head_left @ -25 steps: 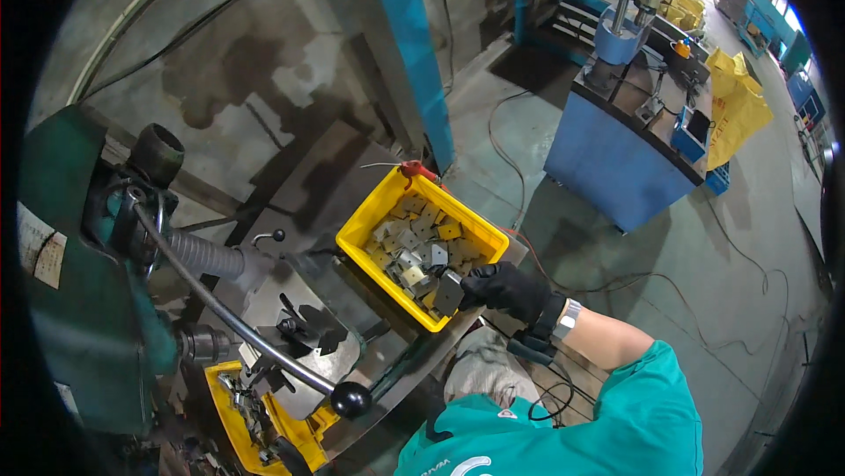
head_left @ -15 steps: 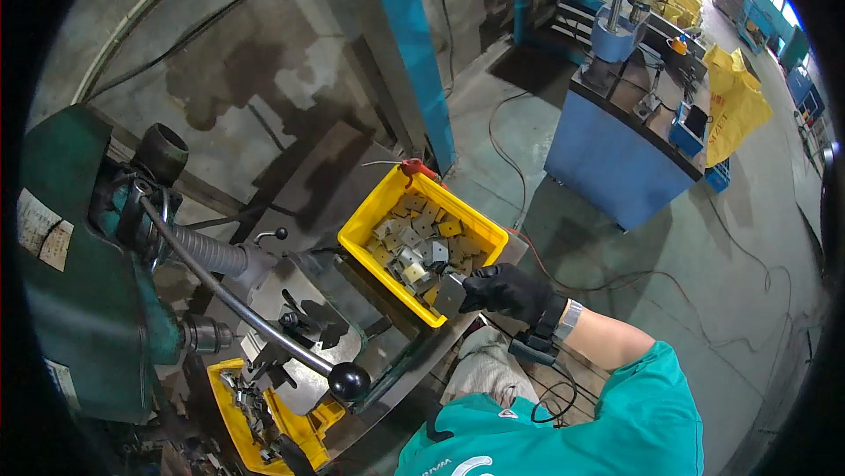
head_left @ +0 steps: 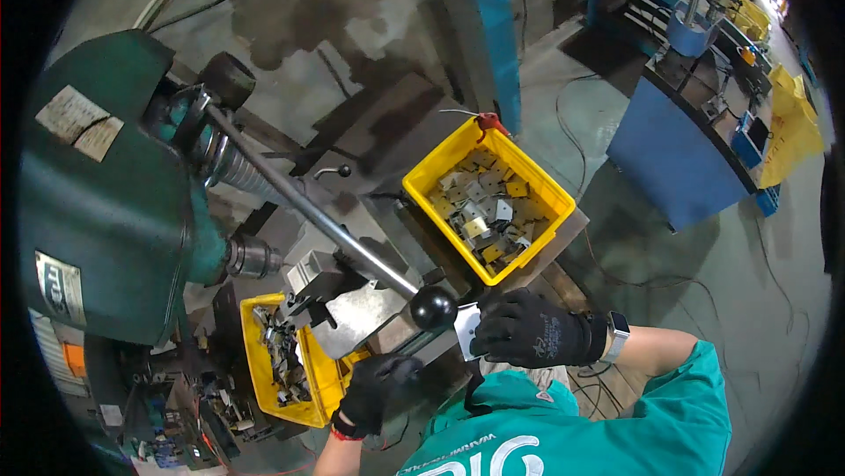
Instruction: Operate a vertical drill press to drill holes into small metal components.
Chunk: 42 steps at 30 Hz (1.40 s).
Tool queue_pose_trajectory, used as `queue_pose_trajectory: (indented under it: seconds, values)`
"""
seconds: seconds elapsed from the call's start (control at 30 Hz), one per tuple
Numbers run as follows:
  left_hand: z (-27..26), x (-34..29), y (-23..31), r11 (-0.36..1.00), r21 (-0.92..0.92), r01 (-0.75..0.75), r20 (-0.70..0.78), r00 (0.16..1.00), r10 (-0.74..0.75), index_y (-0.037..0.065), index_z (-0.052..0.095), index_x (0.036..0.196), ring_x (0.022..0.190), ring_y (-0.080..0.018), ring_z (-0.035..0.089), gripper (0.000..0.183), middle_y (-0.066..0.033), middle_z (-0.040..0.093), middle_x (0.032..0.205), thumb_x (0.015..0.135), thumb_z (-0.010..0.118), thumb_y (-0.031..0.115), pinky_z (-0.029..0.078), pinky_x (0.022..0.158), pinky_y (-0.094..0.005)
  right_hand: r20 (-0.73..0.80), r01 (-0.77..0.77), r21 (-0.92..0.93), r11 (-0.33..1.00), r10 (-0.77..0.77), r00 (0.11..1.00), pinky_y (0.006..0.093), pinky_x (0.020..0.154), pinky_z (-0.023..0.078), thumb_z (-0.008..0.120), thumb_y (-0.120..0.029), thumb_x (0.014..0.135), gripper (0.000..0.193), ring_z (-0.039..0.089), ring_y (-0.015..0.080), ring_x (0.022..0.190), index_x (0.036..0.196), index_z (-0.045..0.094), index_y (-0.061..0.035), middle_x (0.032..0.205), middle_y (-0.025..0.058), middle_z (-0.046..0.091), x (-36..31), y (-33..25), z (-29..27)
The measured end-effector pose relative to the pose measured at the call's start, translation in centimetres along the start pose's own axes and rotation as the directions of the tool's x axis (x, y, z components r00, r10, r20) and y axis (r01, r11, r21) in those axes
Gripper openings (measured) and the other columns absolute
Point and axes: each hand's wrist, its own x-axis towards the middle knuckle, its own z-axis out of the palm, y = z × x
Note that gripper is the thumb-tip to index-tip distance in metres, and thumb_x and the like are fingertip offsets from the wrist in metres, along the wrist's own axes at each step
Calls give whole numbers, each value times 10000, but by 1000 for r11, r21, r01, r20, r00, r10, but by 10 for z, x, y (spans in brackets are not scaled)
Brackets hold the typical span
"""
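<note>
Right hand [head_left: 528, 332] has a metal plate [head_left: 466, 335] in its grip, just beside the black knob [head_left: 433, 308]. Left hand [head_left: 378, 391] is kinda blurry, can't tell its grip.

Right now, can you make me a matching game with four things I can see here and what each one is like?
Things:
1. Right grip
2. Black knob
3. Machine housing
4. Upper yellow bin

What they are like:
A. Dark green
B. Full of many small metal pieces
C. Holding a flat metal piece
D. Ball-shaped, on the end of a metal rod

Right pairs: 1-C, 2-D, 3-A, 4-B
</note>
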Motion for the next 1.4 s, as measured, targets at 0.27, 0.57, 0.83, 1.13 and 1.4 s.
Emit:
queue_pose_trajectory:
  seconds: [0.27, 0.57, 0.83, 1.13, 1.4]
  values:
    - [15, 29, 60, 933, 77, -352, 156, 928, 338, -23, 586, 1029, 705, -178, 593, 240, -96, 621, 772, 908, 442, 124, 465, 699, -292, -51, -1, 283, 959, 16, 999, 377, 765, 424, 643, -192, 751, 201, 554, 238, 887, 937, 597, -129, 939, 57, 582, -6, -5, 23]
    - [18, 35, 54, 796, -478, 372, 410, 896, -173, 14, 616, 883, 647, -114, 574, 343, -52, 607, 700, 948, 398, 271, 453, 625, -251, 60, -236, 608, 758, 252, 966, 371, 689, 472, 681, -197, 737, 219, 585, 295, 803, 909, 619, -76, 881, 114, 604, -8, -10, 19]
    - [30, 35, 29, 645, -615, 454, 426, 879, -212, 23, 575, 1033, 674, -154, 570, 304, -72, 616, 843, 951, 386, 246, 443, 636, -274, 65, -256, 618, 743, 277, 959, 368, 716, 475, 725, -114, 680, 236, 585, 291, 823, 873, 611, -40, 887, 119, 607, -9, -9, 22]
    - [19, 37, 18, 562, -696, 447, 484, 870, -93, 31, 603, 971, 673, -163, 577, 240, -61, 627, 780, 908, 482, 229, 471, 675, -329, 93, -251, 694, 675, 261, 961, 358, 734, 479, 725, -122, 695, 193, 594, 282, 833, 826, 609, -41, 900, 100, 615, -1, -5, 25]
    - [19, 40, 38, 843, -473, 257, 266, 954, -141, 3, 616, 963, 649, -100, 554, 278, -32, 619, 740, 910, 471, 234, 428, 622, -244, -137, -131, 318, 939, 182, 974, 375, 783, 455, 695, -181, 725, 187, 567, 262, 902, 872, 618, -96, 944, 61, 607, -4, 1, 39]
